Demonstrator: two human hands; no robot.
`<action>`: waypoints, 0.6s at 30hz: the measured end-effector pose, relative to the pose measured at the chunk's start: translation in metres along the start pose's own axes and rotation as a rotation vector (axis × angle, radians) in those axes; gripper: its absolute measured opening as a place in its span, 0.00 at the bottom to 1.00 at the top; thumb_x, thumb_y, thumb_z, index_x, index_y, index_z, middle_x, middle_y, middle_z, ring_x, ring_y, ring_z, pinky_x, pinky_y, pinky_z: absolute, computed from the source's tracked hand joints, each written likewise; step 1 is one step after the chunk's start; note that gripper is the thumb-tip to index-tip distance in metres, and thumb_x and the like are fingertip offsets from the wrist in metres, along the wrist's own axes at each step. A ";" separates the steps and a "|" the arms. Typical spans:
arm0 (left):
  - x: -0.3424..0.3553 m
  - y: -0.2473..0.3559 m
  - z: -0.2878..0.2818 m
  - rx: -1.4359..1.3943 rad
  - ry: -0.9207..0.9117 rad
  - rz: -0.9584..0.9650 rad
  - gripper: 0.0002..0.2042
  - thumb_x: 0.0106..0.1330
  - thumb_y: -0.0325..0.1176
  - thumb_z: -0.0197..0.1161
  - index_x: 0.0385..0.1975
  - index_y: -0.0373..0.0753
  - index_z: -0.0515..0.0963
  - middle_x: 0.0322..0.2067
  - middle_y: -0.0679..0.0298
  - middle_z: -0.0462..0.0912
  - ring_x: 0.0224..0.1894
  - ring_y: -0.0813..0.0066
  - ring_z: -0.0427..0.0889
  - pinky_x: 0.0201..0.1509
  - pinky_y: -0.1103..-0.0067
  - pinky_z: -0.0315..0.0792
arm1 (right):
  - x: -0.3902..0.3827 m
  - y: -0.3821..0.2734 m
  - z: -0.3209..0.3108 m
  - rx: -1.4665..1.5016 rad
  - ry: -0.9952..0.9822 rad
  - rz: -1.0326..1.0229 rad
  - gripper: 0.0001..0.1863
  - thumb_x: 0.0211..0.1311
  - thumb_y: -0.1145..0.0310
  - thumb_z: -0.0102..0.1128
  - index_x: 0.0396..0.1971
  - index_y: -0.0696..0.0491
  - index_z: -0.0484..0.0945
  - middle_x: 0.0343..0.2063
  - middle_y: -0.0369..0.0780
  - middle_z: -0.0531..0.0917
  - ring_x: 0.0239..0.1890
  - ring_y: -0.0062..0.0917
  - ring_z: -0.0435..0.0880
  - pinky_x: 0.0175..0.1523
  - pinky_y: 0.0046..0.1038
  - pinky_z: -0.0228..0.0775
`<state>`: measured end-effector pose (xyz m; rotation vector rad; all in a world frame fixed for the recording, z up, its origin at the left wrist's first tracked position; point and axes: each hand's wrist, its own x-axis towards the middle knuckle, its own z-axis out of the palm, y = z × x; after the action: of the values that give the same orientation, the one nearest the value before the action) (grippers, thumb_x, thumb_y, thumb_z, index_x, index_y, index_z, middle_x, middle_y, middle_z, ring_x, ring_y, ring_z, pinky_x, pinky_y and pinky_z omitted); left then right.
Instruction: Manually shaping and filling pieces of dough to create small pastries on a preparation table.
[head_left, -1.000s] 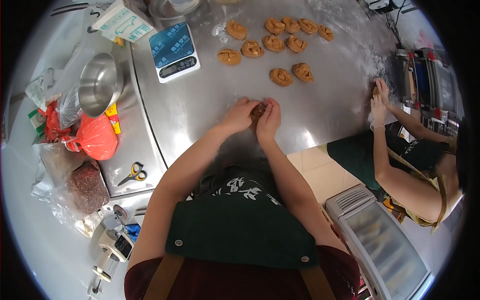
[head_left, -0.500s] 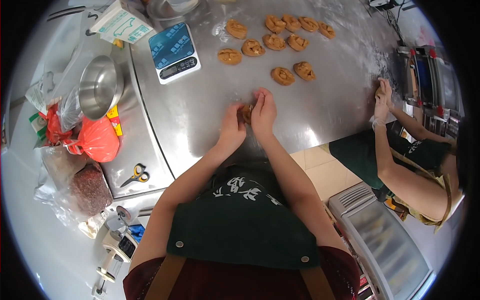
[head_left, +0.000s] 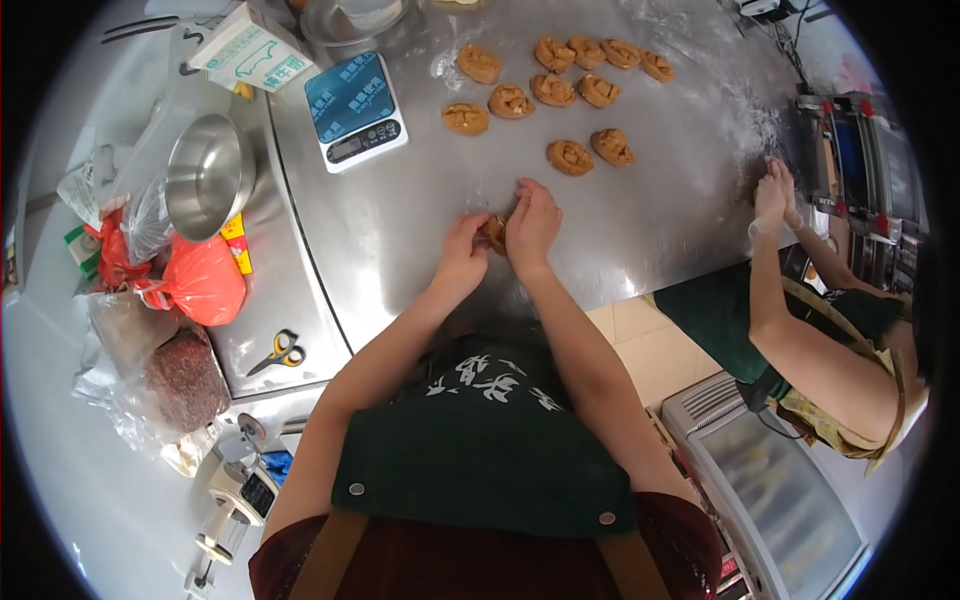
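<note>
A small brown dough piece (head_left: 496, 233) is cupped between my two hands, low over the near part of the steel table. My left hand (head_left: 464, 252) holds its left side, thumb and fingers curved round it. On the other side my right hand (head_left: 533, 228) closes in, its palm against the dough and fingers pointing away from me. Much of the piece is hidden by the fingers. Beyond my hands, two shaped brown dough pieces (head_left: 570, 157) lie close together, and several more (head_left: 511, 101) lie farther back, with folded, uneven tops.
A digital kitchen scale (head_left: 352, 100) stands at the back left, beside a milk carton (head_left: 252, 50). To the left are a steel bowl (head_left: 210, 178), red plastic bags (head_left: 203, 282) and scissors (head_left: 277, 352). A co-worker's gloved hands (head_left: 772, 200) work at the table's right end.
My hands stay cupped around the dough piece, with the fingers slightly shifted. The whole view has moved a little. At the right, the co-worker's hands have come closer together.
</note>
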<state>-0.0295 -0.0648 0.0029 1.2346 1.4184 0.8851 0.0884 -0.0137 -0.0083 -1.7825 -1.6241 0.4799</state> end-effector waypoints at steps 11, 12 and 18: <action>-0.029 0.031 0.017 -0.149 0.043 -0.142 0.26 0.52 0.14 0.42 0.55 0.30 0.63 0.53 0.51 0.60 0.56 0.60 0.67 0.58 0.73 0.67 | -0.003 0.012 -0.001 -0.078 0.110 -0.069 0.13 0.52 0.75 0.49 0.40 0.52 0.74 0.32 0.38 0.77 0.38 0.35 0.74 0.43 0.37 0.58; -0.025 0.027 0.015 -0.053 0.081 -0.116 0.25 0.52 0.13 0.43 0.54 0.30 0.64 0.52 0.51 0.61 0.55 0.60 0.68 0.56 0.73 0.68 | -0.005 0.012 -0.002 -0.115 0.114 -0.134 0.14 0.51 0.76 0.49 0.40 0.52 0.74 0.32 0.38 0.77 0.38 0.35 0.73 0.42 0.37 0.58; 0.008 -0.008 0.005 0.139 -0.023 -0.038 0.23 0.52 0.14 0.44 0.50 0.30 0.68 0.49 0.51 0.66 0.50 0.59 0.71 0.54 0.73 0.68 | -0.003 0.010 0.001 -0.180 0.030 -0.116 0.13 0.52 0.75 0.50 0.39 0.52 0.74 0.33 0.38 0.77 0.38 0.35 0.74 0.42 0.37 0.58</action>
<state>-0.0261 -0.0589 -0.0075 1.3124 1.5006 0.7539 0.0945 -0.0165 -0.0163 -1.8015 -1.7857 0.2592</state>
